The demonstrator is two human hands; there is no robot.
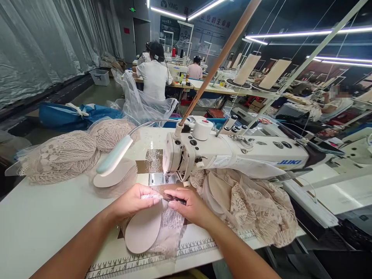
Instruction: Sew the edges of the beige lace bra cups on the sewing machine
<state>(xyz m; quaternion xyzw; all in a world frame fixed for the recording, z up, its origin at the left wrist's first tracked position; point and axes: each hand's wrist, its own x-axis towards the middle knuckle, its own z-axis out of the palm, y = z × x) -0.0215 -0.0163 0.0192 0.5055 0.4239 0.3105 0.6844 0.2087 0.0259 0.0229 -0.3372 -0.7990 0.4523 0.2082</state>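
Left hand and right hand each pinch the top edge of a lace piece, apparently to keep it stretched flat. Its padded cup lies toward the table's front edge. The piece sits just before the sewing machine, with more lace heaped near the right edge, within reach.

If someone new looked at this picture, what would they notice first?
Probably the big white sewing machine in the middle of the table. Just in front of it, the left hand and right hand both pinch a beige lace piece with a rounded cup. After that, the fluffy lace: a lace pile at the table's left end and a lace heap under the machine on the right.
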